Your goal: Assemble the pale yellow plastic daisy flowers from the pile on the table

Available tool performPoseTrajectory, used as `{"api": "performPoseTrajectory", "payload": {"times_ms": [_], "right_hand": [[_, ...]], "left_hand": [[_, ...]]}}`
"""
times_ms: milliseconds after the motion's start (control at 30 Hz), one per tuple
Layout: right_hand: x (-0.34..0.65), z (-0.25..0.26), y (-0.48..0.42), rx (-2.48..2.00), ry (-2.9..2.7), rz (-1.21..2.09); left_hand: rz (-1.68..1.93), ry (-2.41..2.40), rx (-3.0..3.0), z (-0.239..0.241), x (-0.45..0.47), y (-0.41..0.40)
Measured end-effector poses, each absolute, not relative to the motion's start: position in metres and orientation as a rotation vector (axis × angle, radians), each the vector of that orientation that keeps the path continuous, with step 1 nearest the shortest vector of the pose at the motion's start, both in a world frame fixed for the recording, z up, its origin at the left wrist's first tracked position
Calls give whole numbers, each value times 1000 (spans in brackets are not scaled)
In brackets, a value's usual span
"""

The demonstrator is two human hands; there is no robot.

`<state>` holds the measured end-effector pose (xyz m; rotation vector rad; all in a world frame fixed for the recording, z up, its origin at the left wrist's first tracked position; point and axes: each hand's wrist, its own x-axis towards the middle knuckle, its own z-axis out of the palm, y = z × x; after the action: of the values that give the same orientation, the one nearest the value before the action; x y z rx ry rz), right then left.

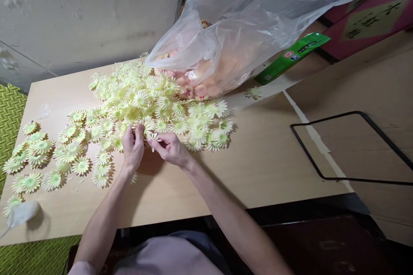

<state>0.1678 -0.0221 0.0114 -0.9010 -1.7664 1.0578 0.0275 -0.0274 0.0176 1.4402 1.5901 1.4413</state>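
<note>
From my end I see the left hand (133, 146) with thumb and finger closed on a yellow flower (147, 124). The right hand (170, 148) is just beside it, fingertips pinching a second flower (153, 138); I can't tell whether the two blooms touch. Directly beyond both hands lies a heap of flowers (138, 99), with loose flowers (40, 147) farther out to the left hand's left on the worktop (258, 159). Ahead of the right hand and to its right, I have a clear plastic bag (232, 47) of pinkish contents against the heap. Farther right of that hand are a green packet (292, 60) and a black frame (361, 180).
</note>
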Motion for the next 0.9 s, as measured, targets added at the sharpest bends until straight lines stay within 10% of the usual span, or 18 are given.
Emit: {"api": "performPoseTrajectory", "payload": {"times_ms": [900], "right_hand": [[163,4,-22,-957,-1796,938]], "left_hand": [[1402,1615,1372,14,33,-31]]}}
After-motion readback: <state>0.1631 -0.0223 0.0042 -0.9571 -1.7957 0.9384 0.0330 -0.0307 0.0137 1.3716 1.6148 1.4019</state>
